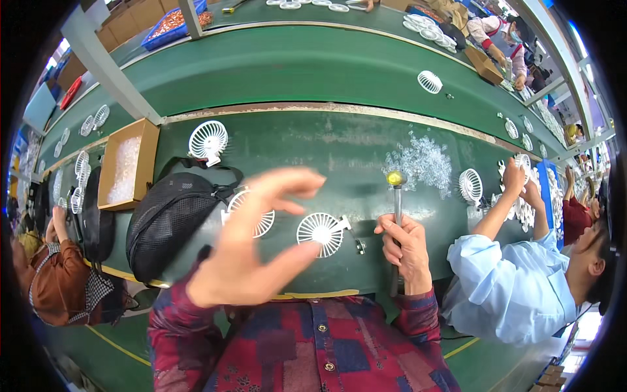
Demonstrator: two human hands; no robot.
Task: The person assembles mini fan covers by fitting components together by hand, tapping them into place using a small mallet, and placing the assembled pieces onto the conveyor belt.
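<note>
My right hand (411, 251) is closed around the handle of a small hammer (398, 206), which stands head up with a yellow face. My left hand (238, 258) is raised above the bench, blurred, with thumb and fingers spread and nothing between them. Below and right of it lies a round white fan part (315, 230) with radial ribs and a short stem. A small dark piece on a wire (360, 246) rests beside that stem. Another ribbed fan part (264, 224) is partly hidden behind my left hand. Beyond the hammer head, many small clear plastic pieces (428, 163) lie in a loose pile.
A black mesh bag (171, 225) and a cardboard box (151, 147) of clear pieces sit to the left, near another white fan (209, 141). A green conveyor belt (294, 68) runs behind. At right, a co-worker in light blue (509, 277) handles white parts near a fan (470, 185).
</note>
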